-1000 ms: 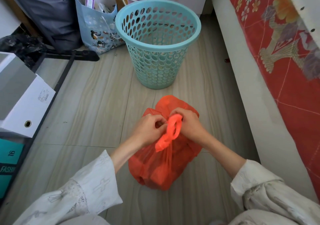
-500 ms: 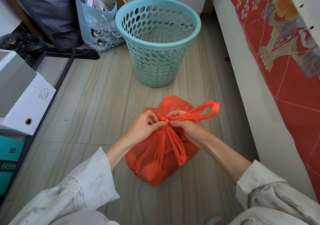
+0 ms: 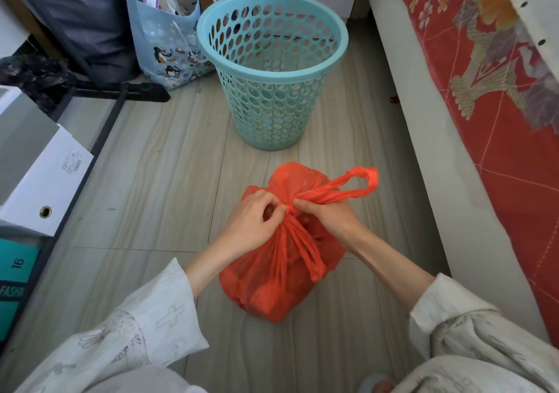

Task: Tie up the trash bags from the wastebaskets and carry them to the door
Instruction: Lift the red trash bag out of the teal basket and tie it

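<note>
We see an orange trash bag (image 3: 281,274) sitting on the wood-look floor (image 3: 157,180), between two white-sleeved arms. The left hand (image 3: 252,223) pinches the gathered neck; the right hand (image 3: 328,217) grips a handle loop (image 3: 354,188) stretched rightward. Just beyond stands a teal perforated wastebasket (image 3: 272,68), upright.

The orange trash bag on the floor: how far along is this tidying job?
Done: the orange bag is out of the teal wastebasket, which stands unlined behind it. In hand: the left hand and right hand pinch the bag's neck at the knot, one handle loop sticking out to the right. Left: finishing the knot and carrying the bag to the door, which is not in view.
</note>
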`<move>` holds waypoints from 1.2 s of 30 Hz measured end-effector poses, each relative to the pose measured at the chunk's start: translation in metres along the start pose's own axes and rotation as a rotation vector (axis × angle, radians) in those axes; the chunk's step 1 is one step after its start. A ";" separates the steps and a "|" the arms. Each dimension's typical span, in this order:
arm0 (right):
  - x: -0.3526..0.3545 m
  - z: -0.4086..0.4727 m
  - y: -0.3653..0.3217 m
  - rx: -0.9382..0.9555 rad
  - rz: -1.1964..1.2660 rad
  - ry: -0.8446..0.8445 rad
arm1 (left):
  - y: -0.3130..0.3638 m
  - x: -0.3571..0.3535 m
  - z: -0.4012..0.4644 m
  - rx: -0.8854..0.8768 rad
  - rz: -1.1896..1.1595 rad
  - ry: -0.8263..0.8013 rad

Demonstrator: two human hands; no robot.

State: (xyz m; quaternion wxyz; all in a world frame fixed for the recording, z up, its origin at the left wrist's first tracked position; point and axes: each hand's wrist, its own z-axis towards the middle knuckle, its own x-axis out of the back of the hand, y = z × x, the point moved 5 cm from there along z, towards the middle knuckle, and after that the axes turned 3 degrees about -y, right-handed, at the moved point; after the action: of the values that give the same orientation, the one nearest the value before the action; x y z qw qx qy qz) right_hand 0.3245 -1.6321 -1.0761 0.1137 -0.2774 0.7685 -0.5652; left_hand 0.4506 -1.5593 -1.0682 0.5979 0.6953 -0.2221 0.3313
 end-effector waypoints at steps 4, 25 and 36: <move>0.001 0.003 0.006 -0.047 0.055 0.134 | 0.015 0.003 -0.001 -0.185 0.357 -0.028; 0.055 0.053 0.015 -0.272 -0.179 0.447 | 0.055 -0.004 0.001 -0.450 0.424 -0.117; 0.059 0.043 0.018 -0.317 -0.107 0.285 | -0.001 0.000 0.029 -0.088 0.217 -0.372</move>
State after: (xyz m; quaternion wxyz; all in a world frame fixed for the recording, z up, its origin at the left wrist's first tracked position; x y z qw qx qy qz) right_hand 0.2920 -1.6960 -1.0993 -0.0713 -0.2494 0.8403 -0.4761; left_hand 0.4571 -1.5876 -1.0714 0.5373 0.6896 -0.4165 0.2498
